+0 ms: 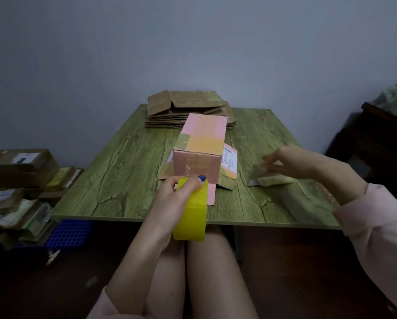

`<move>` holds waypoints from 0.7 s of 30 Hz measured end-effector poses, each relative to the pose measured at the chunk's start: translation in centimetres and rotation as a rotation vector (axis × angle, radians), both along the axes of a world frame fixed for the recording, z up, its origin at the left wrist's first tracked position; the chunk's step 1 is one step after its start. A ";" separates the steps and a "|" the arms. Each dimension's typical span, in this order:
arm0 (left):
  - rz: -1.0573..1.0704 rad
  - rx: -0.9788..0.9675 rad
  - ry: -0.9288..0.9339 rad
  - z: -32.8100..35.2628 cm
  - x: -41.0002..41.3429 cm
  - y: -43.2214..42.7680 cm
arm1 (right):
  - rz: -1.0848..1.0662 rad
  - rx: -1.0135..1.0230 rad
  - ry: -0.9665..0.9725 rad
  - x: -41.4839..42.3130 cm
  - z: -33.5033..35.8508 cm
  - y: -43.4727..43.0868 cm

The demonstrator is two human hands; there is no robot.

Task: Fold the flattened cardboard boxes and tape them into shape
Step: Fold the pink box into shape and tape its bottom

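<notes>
A folded pink cardboard box (201,146) lies lengthwise in the middle of the green table (114,180), with shiny tape along its top and near end. It rests on a flattened brown box with a shipping label (229,160). My left hand (178,199) grips a yellow tape roll (191,215) at the table's near edge, just in front of the box, thumb on top of the roll. My right hand (292,163) is blurred, fingers stretched out just above a box cutter (270,181) lying on the table to the right. A stack of flattened brown boxes (188,109) sits at the far edge.
On the floor to the left stand piles of brown parcels (20,171) and a blue plastic crate (68,233). A dark cabinet (382,143) is at the right. A grey wall runs behind the table. My knees are under the near edge.
</notes>
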State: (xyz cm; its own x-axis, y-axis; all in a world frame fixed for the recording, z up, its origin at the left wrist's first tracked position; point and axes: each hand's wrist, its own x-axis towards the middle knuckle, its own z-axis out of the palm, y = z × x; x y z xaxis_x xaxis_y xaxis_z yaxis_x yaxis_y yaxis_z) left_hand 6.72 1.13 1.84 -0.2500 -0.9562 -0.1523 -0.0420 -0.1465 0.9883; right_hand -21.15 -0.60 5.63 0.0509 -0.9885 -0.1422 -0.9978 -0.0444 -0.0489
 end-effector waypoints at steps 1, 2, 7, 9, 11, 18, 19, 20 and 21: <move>0.000 -0.002 -0.001 0.0 0.0 0.0 | 0.045 -0.157 -0.064 1.2 0.6 -0.1; 0.002 -0.001 0.002 0.0 0.0 0.0 | 0.092 -0.308 -0.172 2.8 1.3 -0.2; 0.000 0.000 0.021 0.3 -0.1 0.1 | 0.347 -0.478 -0.446 10.3 2.3 -1.6; 0.002 -0.007 0.020 0.3 -0.1 0.2 | 0.425 -0.423 -0.415 11.3 1.3 -2.9; 0.000 -0.007 0.022 0.3 0.0 0.2 | 0.452 -0.396 -0.377 11.0 0.2 -4.0; -0.006 -0.040 0.014 0.0 0.2 0.4 | 0.457 -0.498 -0.486 10.2 -1.9 -4.8; -0.010 -0.039 0.017 0.0 0.2 0.5 | 0.444 -0.504 -0.498 10.4 -2.0 -4.9; -0.015 -0.036 0.019 -0.1 0.3 0.5 | 0.427 -0.513 -0.513 10.5 -2.2 -4.9; -0.016 -0.035 0.021 -0.1 0.3 0.5 | 0.409 -0.527 -0.532 10.5 -2.5 -5.0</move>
State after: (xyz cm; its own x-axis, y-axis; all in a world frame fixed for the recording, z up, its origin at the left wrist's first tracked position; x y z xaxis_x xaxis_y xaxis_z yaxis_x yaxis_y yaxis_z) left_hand 7.03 1.67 1.71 -0.2686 -0.9566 -0.1131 -0.0233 -0.1110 0.9936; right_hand -10.63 -5.60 3.15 0.3481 -0.8080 0.4753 -0.7486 -0.5448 -0.3779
